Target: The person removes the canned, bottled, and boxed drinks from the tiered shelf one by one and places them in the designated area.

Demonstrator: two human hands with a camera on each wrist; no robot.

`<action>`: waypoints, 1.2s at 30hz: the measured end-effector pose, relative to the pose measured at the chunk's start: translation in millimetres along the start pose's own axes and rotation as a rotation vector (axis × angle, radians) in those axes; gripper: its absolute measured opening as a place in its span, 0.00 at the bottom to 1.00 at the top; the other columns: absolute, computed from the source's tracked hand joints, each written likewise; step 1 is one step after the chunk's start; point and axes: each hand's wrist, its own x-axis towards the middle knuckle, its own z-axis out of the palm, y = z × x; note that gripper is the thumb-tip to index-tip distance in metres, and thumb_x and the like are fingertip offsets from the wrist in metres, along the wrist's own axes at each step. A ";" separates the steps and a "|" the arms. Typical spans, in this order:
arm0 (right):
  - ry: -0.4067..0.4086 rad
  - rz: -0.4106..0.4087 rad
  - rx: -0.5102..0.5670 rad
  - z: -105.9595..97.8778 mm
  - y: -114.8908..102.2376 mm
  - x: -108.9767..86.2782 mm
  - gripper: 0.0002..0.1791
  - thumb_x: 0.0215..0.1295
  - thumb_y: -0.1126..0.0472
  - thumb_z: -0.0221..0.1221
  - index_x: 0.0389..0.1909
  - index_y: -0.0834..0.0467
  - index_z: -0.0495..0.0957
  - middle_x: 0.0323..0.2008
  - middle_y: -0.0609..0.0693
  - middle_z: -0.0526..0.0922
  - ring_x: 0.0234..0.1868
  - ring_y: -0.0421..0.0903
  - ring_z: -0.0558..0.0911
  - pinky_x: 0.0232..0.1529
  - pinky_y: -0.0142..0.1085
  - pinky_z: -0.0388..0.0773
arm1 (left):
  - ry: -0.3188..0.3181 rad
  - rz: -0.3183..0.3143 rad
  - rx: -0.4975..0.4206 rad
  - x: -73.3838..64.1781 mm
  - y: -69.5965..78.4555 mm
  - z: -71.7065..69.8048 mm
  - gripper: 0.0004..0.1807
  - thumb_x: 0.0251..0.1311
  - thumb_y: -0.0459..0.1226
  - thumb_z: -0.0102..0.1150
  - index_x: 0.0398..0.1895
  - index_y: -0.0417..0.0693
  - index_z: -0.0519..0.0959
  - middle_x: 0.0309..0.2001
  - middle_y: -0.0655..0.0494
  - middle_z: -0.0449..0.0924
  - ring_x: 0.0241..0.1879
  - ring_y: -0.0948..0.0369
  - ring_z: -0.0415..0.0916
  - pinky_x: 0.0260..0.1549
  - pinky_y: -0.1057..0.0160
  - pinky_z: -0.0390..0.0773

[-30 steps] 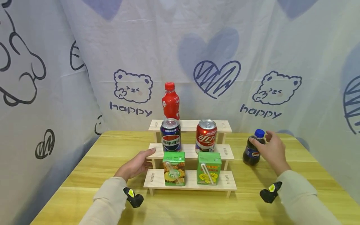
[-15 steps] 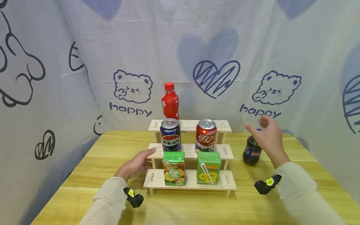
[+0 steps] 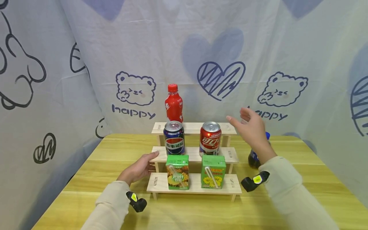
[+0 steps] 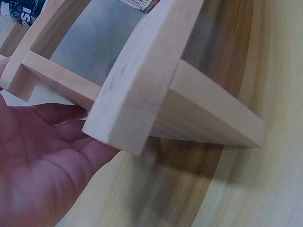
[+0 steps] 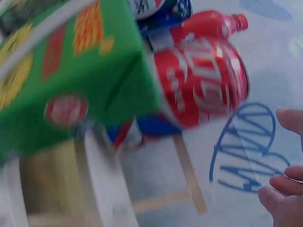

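Note:
A three-step wooden display stand point(image 3: 192, 188) sits on the table. My left hand point(image 3: 138, 169) grips its left side, thumb on the middle step and fingers beneath; the left wrist view shows this hand point(image 4: 52, 156) at the step's end. Over the stand's right side, my right hand point(image 3: 250, 127) hangs in the air, fingers apart and holding nothing. Near it stands a red Coca-Cola can point(image 3: 210, 137), beside a dark blue Pepsi can point(image 3: 174, 140) on the middle step. A dark cola bottle point(image 3: 253, 159) with a blue cap is partly hidden behind my right wrist.
Two green drink cartons, one with pictured fruit point(image 3: 177, 174) and one with yellow flowers point(image 3: 213, 174), stand on the lowest step. A red bottle point(image 3: 173, 105) stands on the top step. A printed curtain point(image 3: 201, 28) hangs behind the wooden table point(image 3: 95, 179).
My right hand has let go of the dark cola bottle, risen above it and moved left toward the stand. The bottle stays on the table; my left hand has not moved.

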 end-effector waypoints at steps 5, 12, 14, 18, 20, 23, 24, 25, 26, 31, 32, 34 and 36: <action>-0.044 -0.001 0.041 17.4 -19.5 5.8 0.45 0.58 0.39 0.60 0.70 0.58 0.56 0.68 0.56 0.63 0.67 0.53 0.65 0.63 0.44 0.66 | 0.000 -0.002 -0.007 -0.8 0.0 -0.3 0.38 0.67 0.60 0.37 0.65 0.39 0.62 0.58 0.39 0.69 0.52 0.51 0.73 0.49 0.54 0.76; -0.099 -0.029 0.094 35.7 -53.8 12.9 0.44 0.58 0.41 0.61 0.70 0.55 0.57 0.68 0.54 0.63 0.67 0.51 0.66 0.64 0.43 0.66 | -0.013 0.011 -0.013 -1.8 0.9 -1.0 0.37 0.67 0.59 0.37 0.65 0.37 0.62 0.56 0.39 0.70 0.50 0.52 0.74 0.48 0.55 0.76; -0.115 -0.032 0.112 41.6 -63.7 13.6 0.43 0.58 0.42 0.62 0.70 0.55 0.58 0.68 0.53 0.64 0.66 0.50 0.66 0.63 0.43 0.66 | -0.008 0.010 -0.011 -1.7 1.2 -1.2 0.37 0.68 0.59 0.37 0.64 0.37 0.62 0.57 0.39 0.70 0.50 0.52 0.74 0.48 0.55 0.76; -0.132 -0.027 0.133 55.9 -76.5 15.2 0.42 0.58 0.43 0.63 0.69 0.54 0.59 0.67 0.52 0.66 0.65 0.49 0.68 0.62 0.43 0.69 | 0.005 -0.002 -0.002 -2.1 2.0 -0.5 0.37 0.67 0.59 0.37 0.65 0.39 0.62 0.58 0.38 0.68 0.52 0.50 0.72 0.50 0.54 0.75; -0.133 -0.020 0.138 62.8 -79.9 16.0 0.41 0.58 0.43 0.63 0.69 0.54 0.60 0.67 0.51 0.66 0.65 0.49 0.69 0.61 0.43 0.70 | 0.008 -0.007 0.001 -2.1 1.6 -0.3 0.37 0.67 0.59 0.37 0.66 0.39 0.62 0.59 0.38 0.67 0.54 0.49 0.71 0.52 0.52 0.75; -0.129 -0.016 0.143 71.9 -83.8 17.5 0.40 0.58 0.44 0.63 0.68 0.54 0.61 0.66 0.51 0.67 0.64 0.49 0.69 0.60 0.43 0.71 | 0.016 -0.013 0.000 -1.8 1.0 0.0 0.37 0.67 0.60 0.37 0.65 0.41 0.63 0.59 0.38 0.67 0.55 0.48 0.71 0.52 0.51 0.74; -0.129 -0.020 0.146 74.8 -84.6 18.2 0.40 0.58 0.44 0.63 0.68 0.54 0.61 0.66 0.51 0.67 0.64 0.49 0.70 0.59 0.42 0.71 | 0.016 -0.010 0.001 -1.7 0.8 0.0 0.37 0.66 0.60 0.37 0.65 0.40 0.63 0.59 0.37 0.67 0.54 0.48 0.71 0.52 0.51 0.74; -0.130 -0.022 0.150 77.4 -85.3 18.9 0.40 0.58 0.44 0.63 0.68 0.55 0.61 0.66 0.51 0.68 0.64 0.49 0.70 0.59 0.42 0.71 | 0.016 -0.010 0.000 -1.5 0.6 0.0 0.37 0.66 0.60 0.37 0.65 0.41 0.63 0.59 0.37 0.68 0.54 0.48 0.72 0.52 0.51 0.74; -0.132 -0.023 0.153 79.9 -86.0 19.4 0.40 0.58 0.44 0.63 0.68 0.55 0.61 0.66 0.51 0.68 0.64 0.48 0.70 0.59 0.42 0.71 | 0.016 -0.009 0.000 -1.3 0.4 0.1 0.37 0.67 0.60 0.37 0.65 0.40 0.63 0.59 0.37 0.68 0.54 0.48 0.72 0.52 0.51 0.74; -0.147 -0.008 0.158 90.6 -89.9 21.3 0.41 0.57 0.43 0.63 0.68 0.55 0.61 0.65 0.51 0.68 0.64 0.48 0.69 0.60 0.42 0.71 | 0.009 -0.003 -0.005 -0.5 0.3 -0.4 0.37 0.66 0.60 0.38 0.65 0.41 0.63 0.58 0.38 0.69 0.53 0.49 0.73 0.51 0.52 0.75; -0.150 -0.007 0.154 92.5 -91.2 21.8 0.41 0.57 0.43 0.63 0.69 0.55 0.61 0.65 0.51 0.68 0.64 0.48 0.69 0.60 0.42 0.70 | 0.006 0.000 -0.004 -0.5 0.4 -0.6 0.37 0.66 0.60 0.38 0.66 0.41 0.62 0.59 0.38 0.68 0.53 0.49 0.73 0.51 0.52 0.75; -0.156 -0.006 0.149 96.4 -94.3 22.8 0.41 0.58 0.43 0.63 0.69 0.55 0.61 0.65 0.52 0.68 0.64 0.49 0.69 0.60 0.42 0.70 | 0.006 0.003 -0.003 -0.5 0.8 -1.0 0.37 0.66 0.60 0.38 0.66 0.41 0.62 0.59 0.38 0.68 0.53 0.49 0.73 0.51 0.52 0.75; -0.160 -0.012 0.146 100.5 -98.0 23.8 0.41 0.58 0.44 0.63 0.68 0.56 0.61 0.65 0.53 0.68 0.64 0.50 0.70 0.60 0.42 0.70 | 0.008 0.004 0.000 -0.6 0.9 -1.5 0.37 0.66 0.60 0.38 0.67 0.41 0.61 0.59 0.38 0.68 0.53 0.49 0.73 0.51 0.52 0.75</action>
